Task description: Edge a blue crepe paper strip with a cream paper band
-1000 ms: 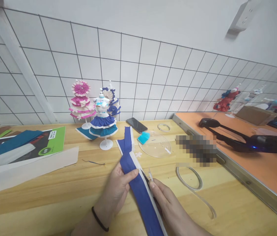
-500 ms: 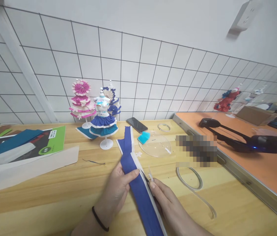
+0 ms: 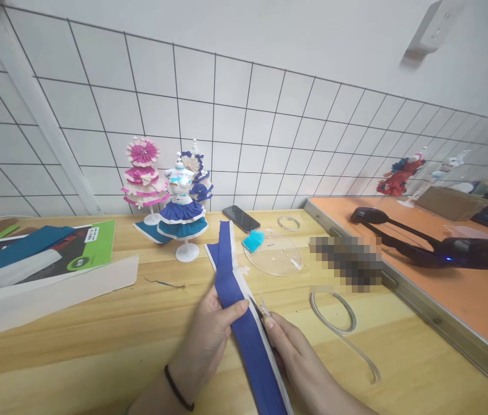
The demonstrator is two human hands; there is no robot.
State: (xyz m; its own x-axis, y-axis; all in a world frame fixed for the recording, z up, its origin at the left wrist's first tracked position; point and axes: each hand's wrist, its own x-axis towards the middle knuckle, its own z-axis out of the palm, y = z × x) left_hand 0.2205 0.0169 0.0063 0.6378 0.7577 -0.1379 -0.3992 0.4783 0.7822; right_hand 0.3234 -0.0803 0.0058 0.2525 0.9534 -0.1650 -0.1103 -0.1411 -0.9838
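My left hand (image 3: 214,320) is closed on a long blue crepe paper strip (image 3: 252,351) with a white edge, thumb on top. The strip runs from the middle of the table down past the bottom of the view, its far end folded over. In my right hand (image 3: 291,349) is a pair of scissors (image 3: 256,308), its dark blades along the strip's white edge and the handles mostly hidden by my fingers. A thin white trimming (image 3: 263,305) curls up beside the blades. The other end of the strip is out of sight.
Small dress forms in blue (image 3: 182,216) and pink (image 3: 144,184) paper dresses stand at the back. Nearby are a phone (image 3: 241,218), a clear round plate (image 3: 270,266), light-blue paper pieces (image 3: 253,241) and a tape roll (image 3: 354,323). Paper sheets (image 3: 97,283) lie left; an orange board (image 3: 443,294) is right.
The scissors have shifted slightly farther up along the strip's white edge. My left thumb and the strip have moved a little to the right.
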